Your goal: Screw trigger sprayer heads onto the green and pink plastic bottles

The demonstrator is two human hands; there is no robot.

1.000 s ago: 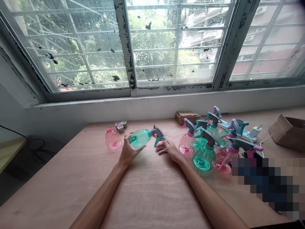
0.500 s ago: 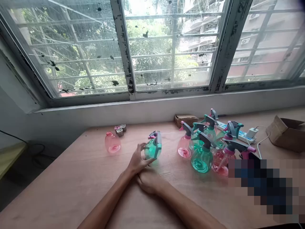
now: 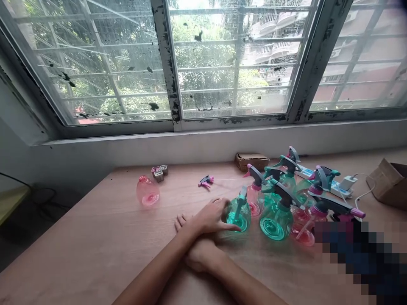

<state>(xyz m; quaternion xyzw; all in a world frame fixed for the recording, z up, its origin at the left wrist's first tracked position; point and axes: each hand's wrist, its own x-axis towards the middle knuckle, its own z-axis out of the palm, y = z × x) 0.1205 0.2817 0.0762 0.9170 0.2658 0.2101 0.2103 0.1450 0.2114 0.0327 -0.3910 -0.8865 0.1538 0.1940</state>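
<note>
My left hand (image 3: 212,217) reaches right across my other arm and is closed around a green spray bottle (image 3: 238,212) with a grey-green trigger top. The bottle stands on the wooden table (image 3: 95,245), touching the left edge of a cluster of green and pink spray bottles (image 3: 286,203). My right hand (image 3: 187,237) lies on the table under my left wrist. Only a few of its fingers show, stretched flat with nothing in them.
A pink bottle without a top (image 3: 147,192) lies at the left, with small cubes (image 3: 160,172) behind it. A loose pink-grey trigger head (image 3: 206,181) lies mid-table. Behind the cluster are a small cardboard box (image 3: 252,161), a power strip (image 3: 330,180) and a brown box (image 3: 389,182).
My left hand carried the green bottle from mid-table rightward to the cluster and stood it up. My right hand pulled back under the left forearm. The loose trigger head came into view.
</note>
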